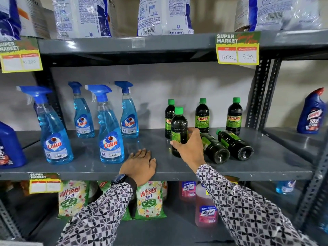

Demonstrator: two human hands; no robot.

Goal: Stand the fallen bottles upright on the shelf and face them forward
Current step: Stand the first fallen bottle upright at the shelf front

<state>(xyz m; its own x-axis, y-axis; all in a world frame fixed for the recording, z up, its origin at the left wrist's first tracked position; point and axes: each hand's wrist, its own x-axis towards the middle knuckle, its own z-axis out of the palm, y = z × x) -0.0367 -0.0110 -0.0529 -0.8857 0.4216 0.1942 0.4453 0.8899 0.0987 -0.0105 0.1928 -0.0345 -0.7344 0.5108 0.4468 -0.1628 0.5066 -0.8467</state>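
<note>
On the shelf, spray bottles stand to my left. To the right, three bottles stand along the back, and the upright bottle in my right hand is in front of the leftmost. Two fallen bottles lie just right of it, side by side, bases toward me. My left hand rests flat on the shelf's front edge.

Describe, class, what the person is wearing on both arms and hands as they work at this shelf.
Both arms wear long sleeves in a black, white and grey geometric pinwheel print. The left sleeve has a dark cuff, with a dark round-faced wristwatch above it. The left hand and right hand are bare: no gloves, no visible rings.
</note>
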